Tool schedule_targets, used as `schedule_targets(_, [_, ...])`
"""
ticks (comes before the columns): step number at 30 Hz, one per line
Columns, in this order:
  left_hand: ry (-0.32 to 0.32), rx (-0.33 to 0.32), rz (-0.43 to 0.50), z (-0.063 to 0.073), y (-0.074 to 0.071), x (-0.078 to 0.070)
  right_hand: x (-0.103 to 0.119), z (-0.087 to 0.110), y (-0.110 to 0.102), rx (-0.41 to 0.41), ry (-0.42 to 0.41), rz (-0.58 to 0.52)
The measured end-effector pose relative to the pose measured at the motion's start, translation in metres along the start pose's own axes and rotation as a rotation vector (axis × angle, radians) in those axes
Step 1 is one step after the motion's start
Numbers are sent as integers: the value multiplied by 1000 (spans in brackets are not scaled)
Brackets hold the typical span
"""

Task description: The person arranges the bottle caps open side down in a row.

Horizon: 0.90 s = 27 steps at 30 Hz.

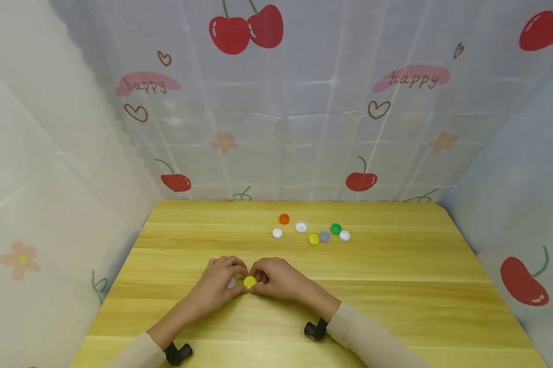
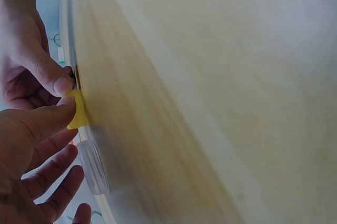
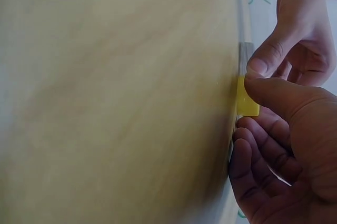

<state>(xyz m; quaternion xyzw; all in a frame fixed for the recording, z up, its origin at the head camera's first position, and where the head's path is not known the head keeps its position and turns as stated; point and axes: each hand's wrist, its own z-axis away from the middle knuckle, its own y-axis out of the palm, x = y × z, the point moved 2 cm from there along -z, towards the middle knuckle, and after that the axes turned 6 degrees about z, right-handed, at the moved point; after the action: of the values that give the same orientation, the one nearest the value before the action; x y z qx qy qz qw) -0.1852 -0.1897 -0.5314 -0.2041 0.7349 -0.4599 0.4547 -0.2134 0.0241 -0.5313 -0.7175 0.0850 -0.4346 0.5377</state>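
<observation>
A yellow bottle cap (image 1: 249,281) is on the wooden table between both hands. My left hand (image 1: 219,281) pinches it from the left, its thumb against the near side in the left wrist view. From the other side my right hand (image 1: 278,278) pinches the same cap, with the thumb on it and the other fingers curled behind. A translucent greyish cap (image 2: 93,167) lies close to the left of the yellow one. It sits inside the curve of the left hand and is partly covered in the head view.
Farther back on the table (image 1: 189,235) lie several loose caps: an orange one (image 1: 284,219), a green one (image 1: 336,228), a yellow one (image 1: 314,239), a grey one (image 1: 324,236) and white ones (image 1: 301,226). A cherry-print curtain (image 1: 281,128) hangs behind the far edge.
</observation>
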Motion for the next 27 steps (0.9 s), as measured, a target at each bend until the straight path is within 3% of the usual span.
schedule_targets(7, [6, -21, 12, 1, 2, 1, 1, 0, 0, -4, -1, 12])
schedule_targets(13, [-18, 14, 32, 2, 3, 4, -2, 0, 2, -4, 2, 19])
schedule_targets(19, [-51, 53, 104, 2, -5, 5, -10, 3, -4, -36, 25, -12])
schedule_targets(23, [-70, 97, 188, -10, -9, 1, -24, 5, -14, -121, 94, -55])
schedule_targets(27, [-75, 116, 287, -36, -8, -3, -41, 6, -23, -178, 196, -139])
